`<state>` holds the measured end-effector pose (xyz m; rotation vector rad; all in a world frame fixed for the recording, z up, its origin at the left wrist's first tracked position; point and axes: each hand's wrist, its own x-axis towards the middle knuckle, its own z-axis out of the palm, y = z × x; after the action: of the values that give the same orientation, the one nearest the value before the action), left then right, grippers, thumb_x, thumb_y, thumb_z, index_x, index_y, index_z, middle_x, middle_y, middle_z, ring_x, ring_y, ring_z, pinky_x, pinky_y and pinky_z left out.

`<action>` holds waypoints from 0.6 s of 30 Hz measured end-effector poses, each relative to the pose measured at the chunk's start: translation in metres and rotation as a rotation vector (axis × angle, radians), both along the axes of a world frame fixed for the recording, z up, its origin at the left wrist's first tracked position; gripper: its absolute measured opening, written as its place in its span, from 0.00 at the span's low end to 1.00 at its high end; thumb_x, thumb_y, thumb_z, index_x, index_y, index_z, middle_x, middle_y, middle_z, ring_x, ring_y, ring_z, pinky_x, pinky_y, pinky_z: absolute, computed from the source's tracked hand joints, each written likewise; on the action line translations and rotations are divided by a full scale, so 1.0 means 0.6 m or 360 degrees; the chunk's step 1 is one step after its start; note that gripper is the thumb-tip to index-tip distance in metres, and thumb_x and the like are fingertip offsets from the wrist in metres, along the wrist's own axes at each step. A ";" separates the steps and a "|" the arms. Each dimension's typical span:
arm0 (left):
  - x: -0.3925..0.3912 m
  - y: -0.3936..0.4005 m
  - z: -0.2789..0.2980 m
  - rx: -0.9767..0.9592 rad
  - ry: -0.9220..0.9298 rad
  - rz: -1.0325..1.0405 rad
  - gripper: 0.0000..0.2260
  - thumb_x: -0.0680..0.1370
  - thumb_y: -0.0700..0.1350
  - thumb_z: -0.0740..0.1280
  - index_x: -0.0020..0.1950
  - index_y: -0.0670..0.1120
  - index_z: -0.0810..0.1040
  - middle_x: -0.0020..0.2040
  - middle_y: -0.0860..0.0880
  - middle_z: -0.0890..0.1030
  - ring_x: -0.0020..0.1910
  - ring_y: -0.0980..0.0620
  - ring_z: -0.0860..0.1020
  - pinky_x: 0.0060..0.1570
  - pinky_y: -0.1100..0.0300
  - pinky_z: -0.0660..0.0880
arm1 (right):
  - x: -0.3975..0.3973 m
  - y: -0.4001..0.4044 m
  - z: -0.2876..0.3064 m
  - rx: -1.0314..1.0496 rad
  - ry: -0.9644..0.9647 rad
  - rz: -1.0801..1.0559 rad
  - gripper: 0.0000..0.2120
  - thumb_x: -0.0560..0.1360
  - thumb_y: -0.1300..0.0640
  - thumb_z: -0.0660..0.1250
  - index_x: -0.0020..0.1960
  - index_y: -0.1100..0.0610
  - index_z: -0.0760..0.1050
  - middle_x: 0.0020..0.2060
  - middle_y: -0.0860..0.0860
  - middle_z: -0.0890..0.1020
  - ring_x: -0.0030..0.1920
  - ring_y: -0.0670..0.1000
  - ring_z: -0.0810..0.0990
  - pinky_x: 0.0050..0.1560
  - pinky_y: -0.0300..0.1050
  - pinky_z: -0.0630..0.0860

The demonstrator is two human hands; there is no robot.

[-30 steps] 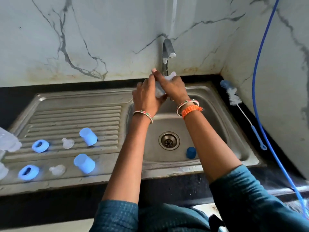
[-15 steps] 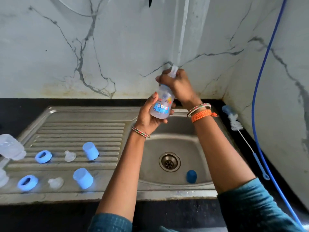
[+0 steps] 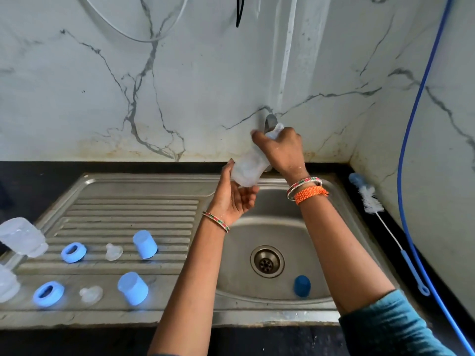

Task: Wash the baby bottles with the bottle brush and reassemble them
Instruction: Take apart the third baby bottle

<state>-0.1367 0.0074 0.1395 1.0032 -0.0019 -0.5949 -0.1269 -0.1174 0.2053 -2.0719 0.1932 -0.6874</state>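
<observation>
I see my right hand with fingers curled tight around the bottle at the tap. My left hand cups its base, fingers loosely bent. No label readable.

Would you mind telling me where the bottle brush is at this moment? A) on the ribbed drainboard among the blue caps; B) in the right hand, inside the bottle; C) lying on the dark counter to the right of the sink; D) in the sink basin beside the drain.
C: the bottle brush lies on the dark counter right of the sink, untouched.
</observation>
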 end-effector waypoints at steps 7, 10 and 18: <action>0.010 -0.013 -0.014 -0.0117 0.0161 -0.0003 0.36 0.76 0.69 0.47 0.53 0.39 0.77 0.40 0.40 0.82 0.34 0.48 0.80 0.31 0.60 0.79 | 0.005 0.014 -0.005 -0.0241 0.0018 -0.0328 0.20 0.66 0.43 0.66 0.43 0.61 0.74 0.28 0.49 0.74 0.33 0.55 0.75 0.29 0.38 0.63; 0.014 -0.007 -0.009 -0.0454 0.0114 0.0141 0.24 0.78 0.60 0.59 0.58 0.40 0.75 0.46 0.40 0.82 0.40 0.45 0.81 0.40 0.55 0.81 | 0.010 0.010 -0.015 -0.0201 0.0062 -0.0302 0.23 0.68 0.41 0.66 0.46 0.62 0.76 0.29 0.50 0.76 0.35 0.56 0.78 0.32 0.39 0.68; 0.020 0.022 -0.019 -0.0306 0.0328 0.0202 0.23 0.78 0.59 0.60 0.49 0.38 0.75 0.35 0.40 0.76 0.24 0.51 0.76 0.20 0.68 0.72 | -0.012 -0.007 0.002 0.0148 0.0196 0.0895 0.13 0.70 0.59 0.76 0.48 0.63 0.76 0.43 0.56 0.81 0.41 0.54 0.82 0.37 0.49 0.82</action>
<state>-0.1248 0.0204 0.1281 0.7464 0.1826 -0.5678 -0.1343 -0.1214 0.2064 -1.9487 -0.2776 -0.2029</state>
